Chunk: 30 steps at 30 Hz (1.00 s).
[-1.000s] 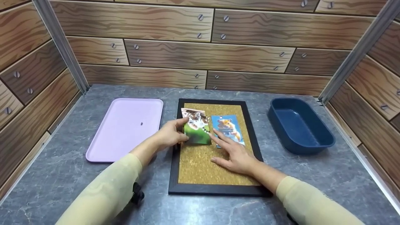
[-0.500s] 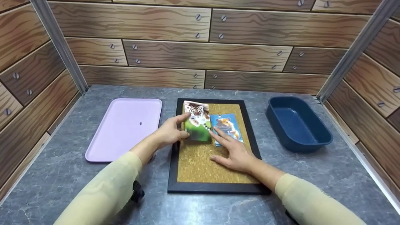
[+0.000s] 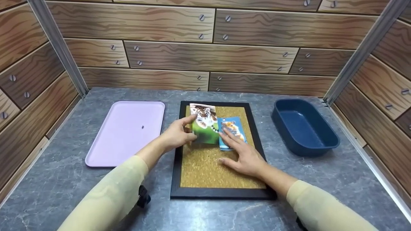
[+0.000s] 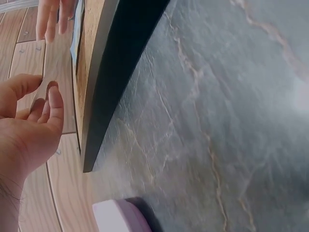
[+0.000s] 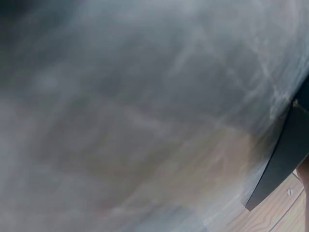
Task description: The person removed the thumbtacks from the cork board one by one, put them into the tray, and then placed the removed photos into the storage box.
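A corkboard (image 3: 205, 170) with a black frame lies on the grey marbled table. Over its upper left part my left hand (image 3: 177, 134) pinches the left edge of a tiger picture card (image 3: 206, 132). In the left wrist view the same hand (image 4: 34, 118) has thumb and fingers together on the card's thin edge. Just right of it a blue hamster picture card (image 3: 239, 125) lies on the cork. My right hand (image 3: 245, 157) is spread over the board, its fingertips on the hamster card. In the right wrist view only the frame's side and a sliver of hand show.
To the left lies a lilac tray (image 3: 125, 134) with a small dark object (image 3: 143, 127) on it. A deep navy blue bin (image 3: 305, 128) stands at the right. Wood-patterned panels (image 3: 173, 53) enclose the table at the back and sides.
My left hand has shifted the tiger card away from me and a little rightward, and the card now stands straighter beside the hamster card. My right hand's fingers have moved slightly right.
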Tool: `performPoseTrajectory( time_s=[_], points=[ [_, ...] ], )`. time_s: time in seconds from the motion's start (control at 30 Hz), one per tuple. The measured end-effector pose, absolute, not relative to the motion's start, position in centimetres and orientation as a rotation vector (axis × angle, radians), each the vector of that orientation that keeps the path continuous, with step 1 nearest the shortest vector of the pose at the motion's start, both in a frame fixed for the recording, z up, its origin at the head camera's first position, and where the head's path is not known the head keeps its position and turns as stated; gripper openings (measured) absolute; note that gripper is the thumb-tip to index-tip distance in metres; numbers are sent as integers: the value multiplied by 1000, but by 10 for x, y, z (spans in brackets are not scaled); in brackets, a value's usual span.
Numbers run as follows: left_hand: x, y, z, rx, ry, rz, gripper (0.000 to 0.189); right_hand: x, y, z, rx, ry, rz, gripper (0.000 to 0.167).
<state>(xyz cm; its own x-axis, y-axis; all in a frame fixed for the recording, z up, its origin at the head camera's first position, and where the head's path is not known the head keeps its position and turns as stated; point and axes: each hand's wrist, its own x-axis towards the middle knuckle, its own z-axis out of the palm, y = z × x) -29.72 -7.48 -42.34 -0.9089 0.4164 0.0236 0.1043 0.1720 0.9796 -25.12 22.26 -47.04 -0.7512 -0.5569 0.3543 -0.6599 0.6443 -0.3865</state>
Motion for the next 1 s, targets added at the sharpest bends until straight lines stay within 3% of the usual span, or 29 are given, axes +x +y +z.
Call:
performPoseTrajectory(
  time_s=[0.57, 1.0],
  points=[
    [-297, -65, -419, 505, 2110, 1851, 86, -245, 271, -443, 870, -2550, 767, 89],
    [-295, -57, -415, 537, 2088, 1875, 87, -244, 341, -412, 578, -2631, 684, 93]
  ],
)
